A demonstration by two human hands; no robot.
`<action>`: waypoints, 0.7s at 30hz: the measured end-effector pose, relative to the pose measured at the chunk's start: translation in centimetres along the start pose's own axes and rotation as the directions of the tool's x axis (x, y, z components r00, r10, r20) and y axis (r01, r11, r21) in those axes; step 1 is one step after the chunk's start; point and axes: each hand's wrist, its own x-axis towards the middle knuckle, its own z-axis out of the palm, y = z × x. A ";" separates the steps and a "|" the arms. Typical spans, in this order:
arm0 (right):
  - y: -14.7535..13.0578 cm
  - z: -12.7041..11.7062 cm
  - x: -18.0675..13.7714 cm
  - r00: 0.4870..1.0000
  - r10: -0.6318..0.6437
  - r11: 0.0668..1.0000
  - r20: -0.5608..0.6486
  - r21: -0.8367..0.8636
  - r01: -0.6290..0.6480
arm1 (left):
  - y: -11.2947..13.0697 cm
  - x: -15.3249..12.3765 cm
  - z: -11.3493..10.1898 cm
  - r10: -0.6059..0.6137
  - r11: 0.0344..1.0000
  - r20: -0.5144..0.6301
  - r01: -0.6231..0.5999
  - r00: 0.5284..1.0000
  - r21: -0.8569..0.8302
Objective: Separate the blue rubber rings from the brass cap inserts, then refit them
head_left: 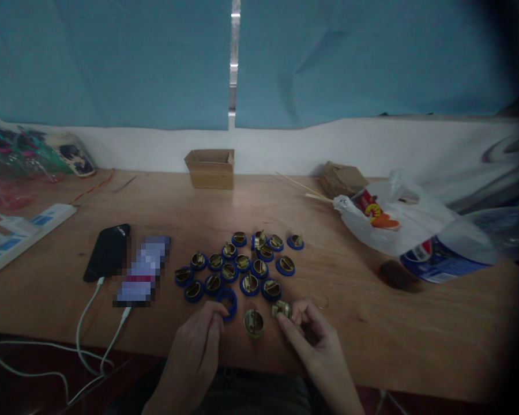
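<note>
Between the fingers of my left hand (199, 334) is a blue ring (228, 305), raised near the table's front edge. My right hand (313, 334) pinches a small brass-coloured metal fitting (281, 310) between thumb and fingers. On the wood between the two hands lies a loose round brass fitting (254, 323) with no blue ring around it. Just beyond my hands are several round brass fittings set in blue rings (249, 283), scattered in a loose group with their metal insides facing up.
On the left lie a black power bank (107, 252), a phone (143, 271) with white cables and a power strip (30, 236). A cardboard box (211, 169) stands at the back. A plastic bag (398, 213) and a Pepsi bottle (447, 256) are on the right.
</note>
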 end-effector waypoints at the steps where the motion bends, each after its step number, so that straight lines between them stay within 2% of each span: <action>1: 0.1 0.0 0.0 1.000 -0.003 1.000 0.003 -0.005 0.003 | -0.1 0.0 0.0 -0.005 1.000 0.000 0.005 1.000 0.004; 7: 0.4 0.0 0.2 0.999 -0.041 0.999 0.006 -0.019 0.041 | -1.0 0.1 0.3 0.034 0.998 0.092 -0.039 0.995 0.046; 21: 0.3 0.0 0.2 0.998 -0.063 0.997 0.024 -0.044 0.064 | -1.2 0.0 0.3 0.038 0.992 0.076 -0.047 0.996 0.114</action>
